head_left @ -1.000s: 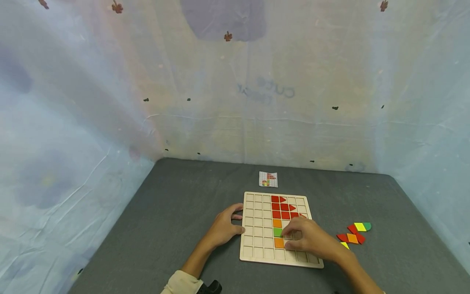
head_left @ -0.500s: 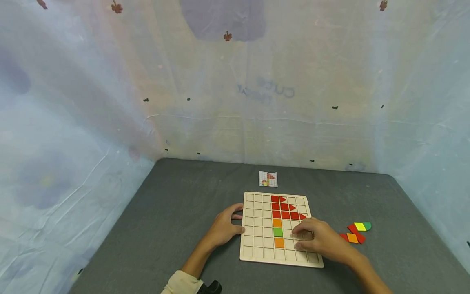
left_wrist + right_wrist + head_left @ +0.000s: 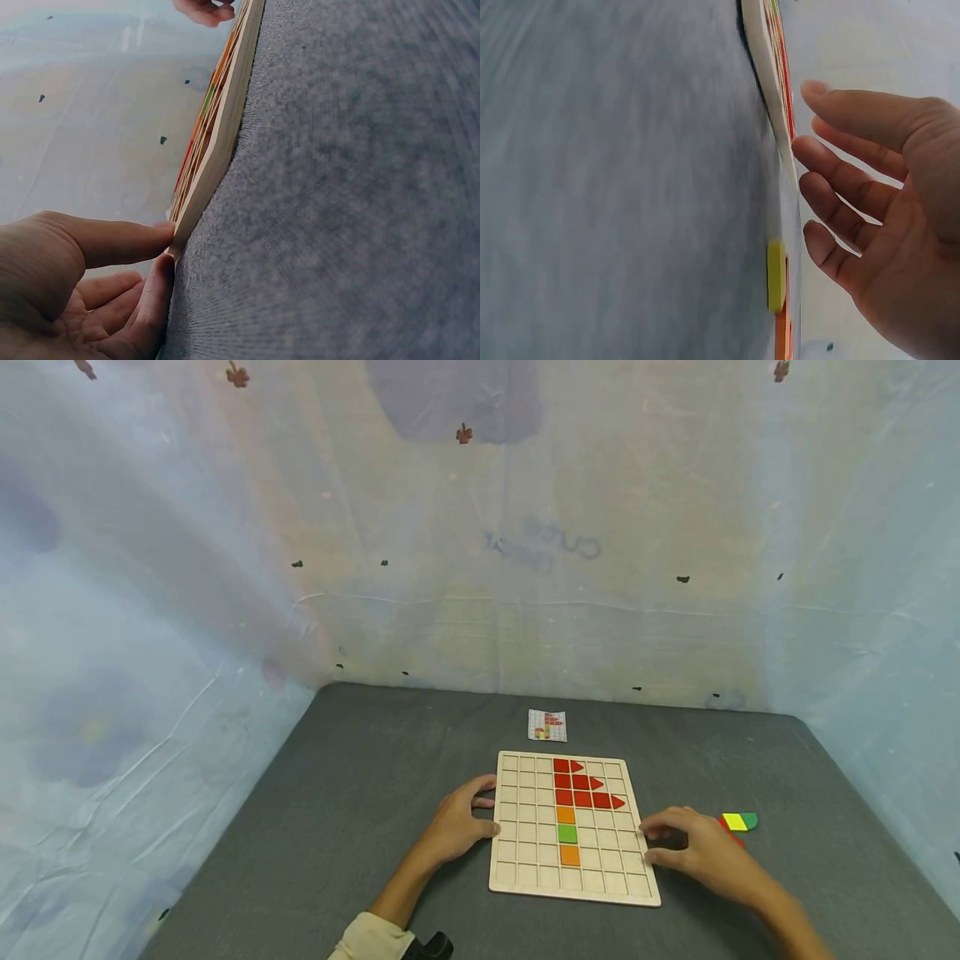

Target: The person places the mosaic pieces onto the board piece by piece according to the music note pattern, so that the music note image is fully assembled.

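Observation:
In the head view, a wooden grid board (image 3: 527, 855) lies on the grey table. Red squares (image 3: 582, 799) and red triangles (image 3: 618, 802) form rows on it. Below them stand an orange square (image 3: 566, 815), a green square (image 3: 567, 834) and a second orange square (image 3: 570, 856). My left hand (image 3: 456, 825) touches the board's left edge with its thumb and fingers, which are spread apart in the head view. Just beside the right edge hovers my right hand (image 3: 701, 850), its fingers loosely bent; the right wrist view shows nothing held in them.
Loose pieces lie right of the board, partly hidden behind my right hand: a yellow piece (image 3: 736, 822), a rounded green piece (image 3: 750, 821) and a red piece (image 3: 732, 831). A small printed card (image 3: 547, 726) with a coloured grid picture lies beyond the board.
My right hand has moved right from over the board's lower middle to beside its right edge, now covering some loose pieces. My left hand and the board have stayed in place.

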`<state>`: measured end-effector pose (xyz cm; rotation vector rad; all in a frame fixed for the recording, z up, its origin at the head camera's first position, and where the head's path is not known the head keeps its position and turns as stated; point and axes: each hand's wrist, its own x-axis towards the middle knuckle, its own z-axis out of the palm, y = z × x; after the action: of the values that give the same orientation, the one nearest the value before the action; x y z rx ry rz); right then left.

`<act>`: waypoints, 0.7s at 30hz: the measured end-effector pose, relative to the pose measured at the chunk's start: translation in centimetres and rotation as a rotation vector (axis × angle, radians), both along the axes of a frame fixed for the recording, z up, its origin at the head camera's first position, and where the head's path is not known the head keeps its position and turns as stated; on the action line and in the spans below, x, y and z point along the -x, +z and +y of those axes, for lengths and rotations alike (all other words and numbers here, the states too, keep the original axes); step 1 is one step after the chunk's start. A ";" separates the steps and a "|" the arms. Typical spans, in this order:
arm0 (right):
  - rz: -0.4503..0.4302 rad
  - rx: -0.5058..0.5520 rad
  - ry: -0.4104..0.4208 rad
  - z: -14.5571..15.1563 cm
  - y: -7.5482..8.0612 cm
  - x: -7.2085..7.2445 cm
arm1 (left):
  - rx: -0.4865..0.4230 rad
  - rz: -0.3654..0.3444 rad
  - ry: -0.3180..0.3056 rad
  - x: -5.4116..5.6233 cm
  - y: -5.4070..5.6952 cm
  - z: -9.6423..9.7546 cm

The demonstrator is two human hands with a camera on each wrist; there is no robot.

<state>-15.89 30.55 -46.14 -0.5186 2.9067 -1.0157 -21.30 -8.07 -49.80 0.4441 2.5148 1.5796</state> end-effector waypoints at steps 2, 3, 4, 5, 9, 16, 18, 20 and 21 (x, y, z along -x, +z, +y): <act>0.029 0.016 -0.001 0.8 -0.1 -0.2 | -0.001 0.004 -0.001 0.0 0.0 0.0; 0.046 0.025 0.000 1.2 -0.2 -0.3 | -0.004 0.008 -0.003 0.0 0.0 0.1; 0.044 0.029 -0.006 1.6 -0.2 -0.4 | -0.006 0.011 -0.004 0.0 0.0 0.1; 0.026 0.022 -0.016 1.9 -0.2 -0.5 | -0.007 0.015 -0.006 0.0 0.0 0.1; -0.022 0.009 -0.067 3.1 0.0 -0.7 | -0.008 0.027 -0.009 0.0 0.0 0.2; -0.011 -0.088 -0.153 4.6 -0.2 -1.0 | -0.004 0.023 -0.005 -0.1 0.0 0.2; -0.008 -0.116 -0.173 5.0 -0.2 -1.0 | -0.003 0.022 -0.005 -0.1 -0.1 0.2; -0.023 -0.139 -0.184 5.2 -0.1 -0.9 | -0.003 0.021 -0.004 -0.1 -0.1 0.2; -0.029 -0.149 -0.188 5.3 -0.1 -0.9 | -0.002 0.021 -0.004 -0.1 -0.1 0.2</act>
<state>-14.99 35.88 -46.25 -0.2255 3.0186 -0.8050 -21.20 -7.88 -49.89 0.4675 2.5265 1.5843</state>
